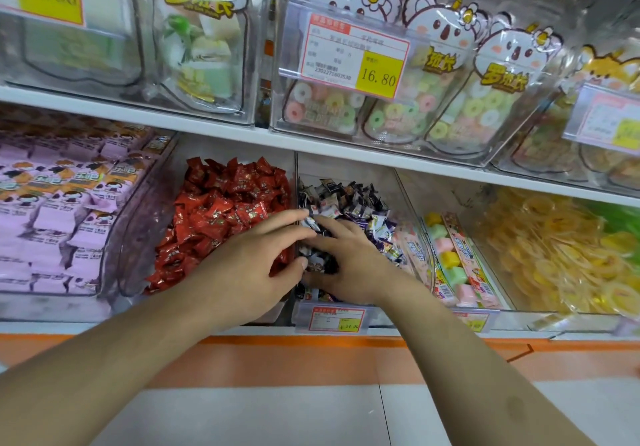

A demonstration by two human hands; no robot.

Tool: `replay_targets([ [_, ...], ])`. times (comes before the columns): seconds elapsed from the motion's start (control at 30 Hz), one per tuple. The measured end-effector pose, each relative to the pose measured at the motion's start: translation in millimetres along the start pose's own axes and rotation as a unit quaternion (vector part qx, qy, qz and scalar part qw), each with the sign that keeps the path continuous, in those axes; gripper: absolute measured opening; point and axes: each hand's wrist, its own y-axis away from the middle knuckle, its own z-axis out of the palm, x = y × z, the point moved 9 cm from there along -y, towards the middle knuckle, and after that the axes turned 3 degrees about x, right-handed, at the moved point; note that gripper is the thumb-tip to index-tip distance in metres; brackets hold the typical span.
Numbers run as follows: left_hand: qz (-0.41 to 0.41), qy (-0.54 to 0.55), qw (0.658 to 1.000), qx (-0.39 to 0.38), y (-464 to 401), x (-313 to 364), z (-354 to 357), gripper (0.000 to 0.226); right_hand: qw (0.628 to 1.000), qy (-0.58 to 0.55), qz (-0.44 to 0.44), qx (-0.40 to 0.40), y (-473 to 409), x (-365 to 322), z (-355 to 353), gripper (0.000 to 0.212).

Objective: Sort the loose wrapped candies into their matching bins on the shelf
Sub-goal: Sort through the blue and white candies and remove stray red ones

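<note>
Shop shelving fills my view: a white shelf (214, 135) runs across, with clear bins below it and bagged sweets above. On the lower level I see a bin of red candies (221, 210), and just right of it, past a clear divider, a bin of dark candies (349, 199) in black, white and purple wrappers. Both of my hands meet at that divider. My left hand (249, 265) lies over the front of the red candies, its fingers stretched right across the divider, fingertips touching dark wrappers. My right hand (349, 258) sits in the dark bin, palm down, fingers spread and bent into the pile; I cannot tell whether either hand actually has a candy pinched. Farther right lie marshmallow packs (453, 262) and yellow ring sweets (554, 244); far left, pink packs (52, 203). A price tag (337, 319) hangs at the dark bin's front edge, and a bigger one (353, 55) reads 16.80 above.
</note>
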Motion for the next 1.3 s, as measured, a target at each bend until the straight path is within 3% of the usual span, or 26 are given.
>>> replay_targets([
  [0.27,-0.003,-0.012,1.0,-0.013,1.7,-0.1,0.2,0.045,0.994,0.098,0.032,0.046,17.6,26.0,-25.3,0.024],
  [0.47,-0.002,-0.009,1.0,-0.016,1.9,-2.0,-0.2,0.045,0.982,0.14,0.087,0.089,22.9,29.8,-44.2,0.013],
  [0.6,0.0,-0.007,1.0,-0.019,1.5,-2.8,-0.5,0.045,0.984,0.129,0.073,0.095,21.3,17.0,-53.9,0.04],
  [0.7,0.0,-0.004,1.0,-0.011,0.2,-3.0,-1.2,0.046,0.996,0.039,0.021,0.077,6.3,-7.1,-44.0,0.062],
  [0.8,0.0,-0.002,1.0,-0.005,0.5,-2.5,-1.9,0.047,0.999,-0.022,-0.011,0.043,-5.5,-19.0,-15.3,0.069],
  [0.87,0.002,-0.004,1.0,-0.008,1.0,-2.3,-2.5,0.047,0.999,0.016,-0.011,0.033,-7.5,-11.3,0.4,0.067],
  [1.07,0.003,-0.022,1.0,-0.009,0.7,-2.4,-4.5,0.046,0.993,0.107,0.036,0.017,-3.8,1.6,-4.0,0.037],
  [1.3,0.008,-0.027,0.999,-0.016,0.3,-3.9,-6.3,0.046,0.993,0.086,0.039,0.075,7.2,10.1,-16.7,0.014],
])
